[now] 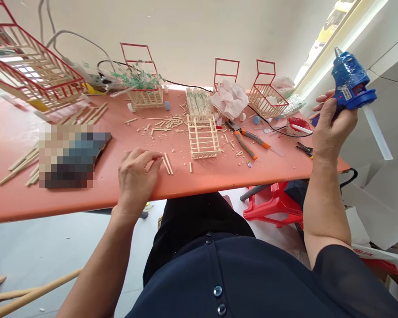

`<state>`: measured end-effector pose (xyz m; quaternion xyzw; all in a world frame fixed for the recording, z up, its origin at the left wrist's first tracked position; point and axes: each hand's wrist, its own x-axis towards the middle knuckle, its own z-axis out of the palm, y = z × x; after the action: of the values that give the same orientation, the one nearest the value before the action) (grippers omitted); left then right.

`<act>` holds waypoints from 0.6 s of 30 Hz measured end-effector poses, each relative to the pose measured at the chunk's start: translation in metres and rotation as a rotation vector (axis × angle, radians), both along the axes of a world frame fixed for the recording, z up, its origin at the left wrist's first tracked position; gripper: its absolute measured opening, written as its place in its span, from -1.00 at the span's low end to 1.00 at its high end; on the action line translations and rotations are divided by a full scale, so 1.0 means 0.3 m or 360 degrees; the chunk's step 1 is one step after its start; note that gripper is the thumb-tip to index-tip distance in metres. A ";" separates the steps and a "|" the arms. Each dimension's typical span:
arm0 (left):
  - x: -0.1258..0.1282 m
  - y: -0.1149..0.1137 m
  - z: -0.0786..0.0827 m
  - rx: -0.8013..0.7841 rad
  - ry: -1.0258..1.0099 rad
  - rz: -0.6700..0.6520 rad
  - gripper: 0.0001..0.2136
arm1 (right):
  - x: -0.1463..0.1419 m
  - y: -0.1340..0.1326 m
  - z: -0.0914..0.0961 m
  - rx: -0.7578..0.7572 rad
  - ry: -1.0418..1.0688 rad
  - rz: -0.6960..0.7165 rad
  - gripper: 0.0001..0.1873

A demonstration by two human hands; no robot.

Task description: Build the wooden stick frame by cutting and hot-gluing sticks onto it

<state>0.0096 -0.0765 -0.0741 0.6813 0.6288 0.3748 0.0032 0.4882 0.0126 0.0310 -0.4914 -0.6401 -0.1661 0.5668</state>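
Observation:
My right hand (334, 119) is raised over the table's right side, wrapped round the handle of a blue hot glue gun (350, 79). The gun's nozzle points up, and a long translucent glue stick (378, 132) sticks out of its back. Near the front edge, my left hand (137, 174) rests on the table. Its thumb and index finger close together at the upper end of one of two short wooden sticks (168, 163) lying side by side. Right of them, a small wooden stick frame (204, 137) lies with its rungs facing up.
Orange-handled pliers (247, 137), a red cup (298, 126) and wood scraps (166, 123) lie on the orange table (135, 201). Red-trimmed stick carts (268, 99) stand along the back. A phone-like object (76, 159), partly pixelated, lies left. A red stool (275, 205) is below.

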 end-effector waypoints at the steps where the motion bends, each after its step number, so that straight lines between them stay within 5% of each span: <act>1: 0.007 -0.004 0.001 -0.0020 0.0013 0.0007 -0.76 | -0.013 -0.003 -0.003 -0.0010 -0.0009 0.0023 -0.60; 11: -0.026 0.025 0.077 -0.0231 0.0155 0.0142 -0.74 | -0.123 -0.016 -0.066 -0.0391 0.0097 0.0098 -0.50; 18: -0.036 0.005 0.090 -0.0357 0.0161 0.0138 -0.76 | -0.116 0.002 -0.130 -0.0390 0.0035 0.0138 -0.52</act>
<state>-0.0012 -0.0749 -0.0471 0.6668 0.6951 0.2670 0.0315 0.4534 0.0133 -0.0079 -0.5305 -0.6700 -0.0567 0.5161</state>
